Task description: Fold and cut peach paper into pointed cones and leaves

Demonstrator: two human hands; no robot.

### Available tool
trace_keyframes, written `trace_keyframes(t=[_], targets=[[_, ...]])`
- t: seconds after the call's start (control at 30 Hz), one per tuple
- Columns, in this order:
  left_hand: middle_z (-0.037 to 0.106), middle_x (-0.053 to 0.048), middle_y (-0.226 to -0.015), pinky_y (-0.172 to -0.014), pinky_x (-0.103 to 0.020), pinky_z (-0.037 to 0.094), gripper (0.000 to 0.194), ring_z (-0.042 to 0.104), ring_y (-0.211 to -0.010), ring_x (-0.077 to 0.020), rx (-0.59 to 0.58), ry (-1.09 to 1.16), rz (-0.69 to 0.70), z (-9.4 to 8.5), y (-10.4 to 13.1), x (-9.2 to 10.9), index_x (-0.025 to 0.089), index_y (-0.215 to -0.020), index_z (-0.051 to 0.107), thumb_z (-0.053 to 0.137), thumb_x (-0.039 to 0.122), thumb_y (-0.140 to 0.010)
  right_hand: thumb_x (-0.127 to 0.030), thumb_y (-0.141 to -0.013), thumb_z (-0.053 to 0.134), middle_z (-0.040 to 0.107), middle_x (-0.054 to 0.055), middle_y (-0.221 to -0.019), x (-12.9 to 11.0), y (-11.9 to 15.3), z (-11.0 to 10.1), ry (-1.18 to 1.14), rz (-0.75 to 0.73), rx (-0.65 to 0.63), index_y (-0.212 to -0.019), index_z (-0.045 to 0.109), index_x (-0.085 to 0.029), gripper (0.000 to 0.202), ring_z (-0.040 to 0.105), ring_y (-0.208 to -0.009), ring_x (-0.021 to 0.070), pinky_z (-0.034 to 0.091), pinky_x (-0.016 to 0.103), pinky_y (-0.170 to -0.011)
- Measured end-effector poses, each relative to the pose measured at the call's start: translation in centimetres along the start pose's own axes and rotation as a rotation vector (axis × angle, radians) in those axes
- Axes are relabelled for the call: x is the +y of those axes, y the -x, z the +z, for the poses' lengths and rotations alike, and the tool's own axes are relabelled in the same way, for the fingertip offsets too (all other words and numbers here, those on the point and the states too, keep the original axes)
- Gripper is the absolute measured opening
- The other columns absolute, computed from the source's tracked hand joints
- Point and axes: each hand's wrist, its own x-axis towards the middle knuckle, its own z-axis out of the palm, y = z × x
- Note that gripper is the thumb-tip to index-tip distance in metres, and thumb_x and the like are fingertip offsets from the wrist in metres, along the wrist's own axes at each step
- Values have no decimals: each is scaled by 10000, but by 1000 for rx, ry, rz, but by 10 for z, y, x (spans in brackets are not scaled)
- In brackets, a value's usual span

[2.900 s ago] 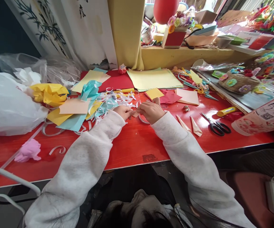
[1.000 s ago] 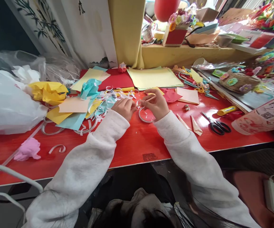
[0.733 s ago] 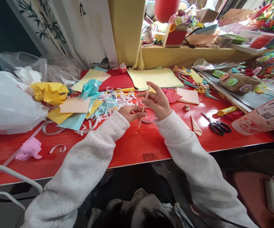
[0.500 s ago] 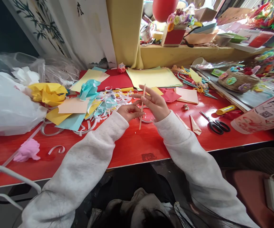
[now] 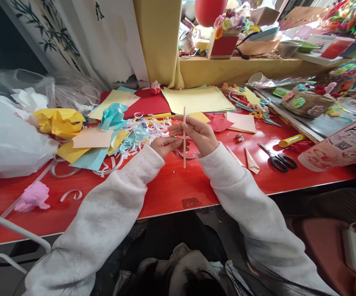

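Slim pale-peach strip (image 5: 184,154) swung from slanted to upright in my view, now above red worktop (image 5: 165,191). Right hand (image 5: 200,133): thumb-and-finger grip closed on strip, other fingers spread. Left hand (image 5: 165,146): fingertips pinched on strip, lower down.

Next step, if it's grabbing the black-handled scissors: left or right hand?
Right, I'd say. The scissors lie on the person's right, so the right hand is nearer; the left hand would have to cross it. The right grip is on the thin strip, though, so it would probably need freeing first.
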Motion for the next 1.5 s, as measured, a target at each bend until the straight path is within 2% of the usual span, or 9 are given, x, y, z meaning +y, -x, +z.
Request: trace_keyframes(t=[0.3,0.53,0.67,0.8,0.87,1.0,1.23,1.37,1.5], targets=[[593,1,-681,-644,-259,401,319,520,-648,-122,284,-357,-120,12,2,-1,160,-680,579,598,461,-577,-416,-732,470,607,60,-900,12,-3,3,-37,-78,63,-956,491,-156,344,578,-839,140,453,324,-817],[551,34,-601,-588,-222,379,273,490,-589,-98,190,-407,-5,5,2,-4,166,-595,494,550,429,-642,-434,-726,466,607,61,-910,18,-4,7,-22,-82,103,-957,478,-168,352,573,-856,144,439,317,-829],[514,14,-476,-553,-230,357,465,467,-488,-96,106,-646,-129,-1,5,12,165,-457,490,371,523,-729,-455,-699,487,621,71,-813,20,-6,1,-68,36,188,-878,488,-142,360,601,-757,150,466,320,-754],[545,-3,-606,-547,-220,349,434,476,-557,-103,467,-650,-55,-9,3,19,173,-632,536,331,541,-740,-417,-661,554,623,54,-715,20,-7,-1,-152,172,105,-779,494,-120,325,610,-598,126,485,285,-647],[563,-6,-705,-576,-214,361,373,487,-622,-108,525,-546,-23,-12,0,16,177,-752,545,428,527,-698,-394,-647,577,622,47,-696,20,-6,2,-167,219,-20,-769,500,-113,315,612,-574,126,479,253,-579],[545,11,-622,-620,-220,378,314,485,-612,-104,443,-354,-32,-13,-2,9,160,-640,524,553,472,-622,-375,-632,595,623,36,-659,21,-4,9,-151,293,-156,-746,505,-107,305,613,-570,123,463,221,-527],[487,40,-510,-492,-208,341,231,437,-488,-77,477,-311,-44,-11,5,15,160,-553,461,570,351,-624,-387,-626,593,631,44,-677,17,-5,8,-164,365,-295,-745,521,-101,318,612,-614,120,485,256,-604],[461,41,-495,-473,-213,321,228,417,-481,-74,289,-245,-41,-11,7,22,155,-520,465,580,323,-621,-438,-628,567,618,37,-624,-1,7,5,-167,431,-333,-724,525,-99,355,600,-548,109,486,238,-549],[508,14,-547,-532,-240,379,231,468,-529,-96,73,-141,-42,12,14,32,148,-588,500,576,360,-638,-425,-673,530,588,19,-571,-25,47,1,-103,434,-220,-710,515,-107,321,572,-484,95,472,227,-498]])
